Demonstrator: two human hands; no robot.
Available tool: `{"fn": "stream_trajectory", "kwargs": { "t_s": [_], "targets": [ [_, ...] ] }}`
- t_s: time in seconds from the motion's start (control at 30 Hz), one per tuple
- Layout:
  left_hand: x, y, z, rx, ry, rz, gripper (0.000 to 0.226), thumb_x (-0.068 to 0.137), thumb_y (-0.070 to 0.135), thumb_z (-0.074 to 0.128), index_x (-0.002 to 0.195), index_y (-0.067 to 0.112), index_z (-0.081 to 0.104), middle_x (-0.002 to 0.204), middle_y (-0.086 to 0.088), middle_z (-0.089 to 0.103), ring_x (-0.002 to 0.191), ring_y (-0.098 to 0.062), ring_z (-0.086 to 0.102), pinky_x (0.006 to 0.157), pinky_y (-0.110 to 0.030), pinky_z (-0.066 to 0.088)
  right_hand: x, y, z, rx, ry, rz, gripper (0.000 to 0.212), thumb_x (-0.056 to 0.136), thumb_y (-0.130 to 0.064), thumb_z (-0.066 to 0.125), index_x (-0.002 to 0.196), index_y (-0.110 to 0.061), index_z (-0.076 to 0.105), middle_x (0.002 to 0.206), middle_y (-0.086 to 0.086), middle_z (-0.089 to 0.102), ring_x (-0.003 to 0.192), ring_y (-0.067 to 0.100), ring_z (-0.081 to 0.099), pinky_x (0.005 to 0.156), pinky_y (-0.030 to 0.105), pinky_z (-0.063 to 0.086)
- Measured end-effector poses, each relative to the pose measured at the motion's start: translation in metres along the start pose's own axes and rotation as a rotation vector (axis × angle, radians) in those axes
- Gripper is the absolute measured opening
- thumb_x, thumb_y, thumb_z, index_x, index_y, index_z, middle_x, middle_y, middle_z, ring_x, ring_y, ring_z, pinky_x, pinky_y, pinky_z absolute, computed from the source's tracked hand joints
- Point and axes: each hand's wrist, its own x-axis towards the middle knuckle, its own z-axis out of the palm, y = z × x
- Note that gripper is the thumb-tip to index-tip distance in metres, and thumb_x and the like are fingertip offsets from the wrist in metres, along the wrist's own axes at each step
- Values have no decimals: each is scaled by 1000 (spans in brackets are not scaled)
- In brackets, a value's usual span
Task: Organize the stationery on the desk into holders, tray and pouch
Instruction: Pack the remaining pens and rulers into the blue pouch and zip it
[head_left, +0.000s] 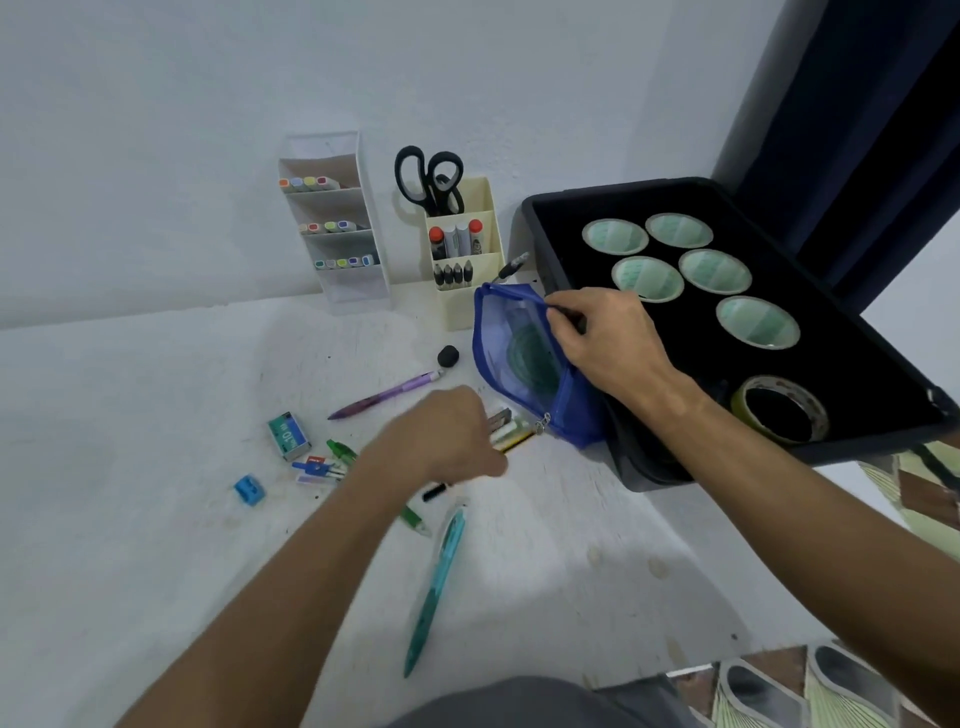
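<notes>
One hand, the right hand (605, 340), pinches the top edge of the blue pouch (524, 358) and holds it open, standing up against the black tray (649, 467). Inside the see-through pouch sits a round green thing. The left hand (447, 436) is closed around a small bunch of pens and pencils (506, 428) right by the pouch's zipper end. The desk (156, 441) is white and a bit stained, and it meets a plain white wall at the back. Near the back edge stand a clear holder (337, 223) with rows of markers and a cream holder (465, 260) with black scissors (428, 179) and more markers. The tray sits at the right side of the desk and holds rolls of tape (714, 270). Loose on the desk lie a purple pen (384, 396), a teal pen (436, 587), a blue sharpener (249, 490), a small teal box (289, 435) and a black eraser ball (448, 356). A dark blue curtain (857, 130) hangs in the right corner.
</notes>
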Motion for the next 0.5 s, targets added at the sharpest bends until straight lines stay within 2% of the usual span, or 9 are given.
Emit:
{"fn": "stream_trajectory", "kwargs": {
  "t_s": [0.1,0.17,0.23,0.3,0.4,0.43,0.5],
  "targets": [
    [-9,-22,-39,21,83,-59,25,75,24,71,86,1,72,72,-5,62,64,-18,54,60,-26,43,0,-2,1,18,-22,5,25,91,-27,54,105,-17,73,83,2,72,76,20,65,67,31,53],
    [-16,-33,-61,6,130,-91,18,77,26,73,80,9,74,77,-4,70,67,-17,60,62,-25,46,1,-2,2,21,-43,17,24,91,-29,54,101,-18,73,74,1,70,70,19,65,63,29,53],
    [-22,-37,-75,-23,173,-101,15,79,32,74,77,17,73,79,-2,72,70,-15,63,62,-25,48,0,-3,3,19,-58,30,24,91,-30,55,99,-17,73,71,2,70,67,20,64,63,33,55],
    [-22,-34,-80,-105,205,-73,17,79,35,74,75,18,73,75,-2,71,65,-16,63,56,-27,51,0,-4,4,17,-60,40,24,90,-30,54,97,-17,73,70,1,69,67,20,64,64,34,55],
    [-10,-17,-69,-294,133,-22,20,81,34,74,82,13,74,70,-1,68,57,-12,60,44,-19,46,0,-3,6,6,-59,55,22,90,-27,55,95,-15,73,65,-5,64,63,16,59,59,27,48],
    [-2,-10,-61,-355,103,-25,23,81,31,74,86,9,73,72,-3,67,59,-12,60,45,-18,47,0,-2,6,3,-56,61,21,90,-26,55,92,-14,72,61,-9,58,61,14,54,57,24,42],
    [21,1,-46,-460,99,-65,27,80,25,75,91,1,70,76,-9,66,60,-17,61,51,-24,55,0,-2,7,2,-61,68,20,90,-25,55,87,-12,70,57,-12,51,59,13,49,57,23,37]
  ]
}}
